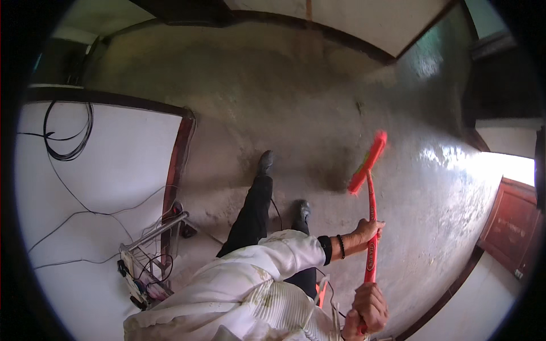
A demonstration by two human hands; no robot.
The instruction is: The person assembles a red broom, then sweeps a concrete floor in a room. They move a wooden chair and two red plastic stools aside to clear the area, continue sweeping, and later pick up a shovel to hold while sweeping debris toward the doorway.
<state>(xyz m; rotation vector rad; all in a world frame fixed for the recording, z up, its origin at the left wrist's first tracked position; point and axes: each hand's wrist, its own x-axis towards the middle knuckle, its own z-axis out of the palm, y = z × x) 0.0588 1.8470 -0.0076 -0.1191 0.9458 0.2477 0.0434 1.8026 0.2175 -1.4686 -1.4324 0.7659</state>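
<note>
A red broom (pixel 372 199) slants out ahead of me on my right, both hands round its stick. My left hand (pixel 368 229), with a dark beaded bracelet at the wrist, reaches across and grips the stick about midway. Closer to my body, my right hand (pixel 371 310) is closed round the near end of the stick. The broom's red bristled head (pixel 367 162) lies farther out over the grey floor (pixel 307 125); whether the bristles touch it I cannot tell.
On the left, a coil of black cable (pixel 69 132) and loose wires hang on a white wall (pixel 114 176). A metal-tube frame (pixel 151 236) stands against it. A reddish-brown wooden door (pixel 510 224) is at the right, near bright light. My shoes (pixel 265 163) are on the floor.
</note>
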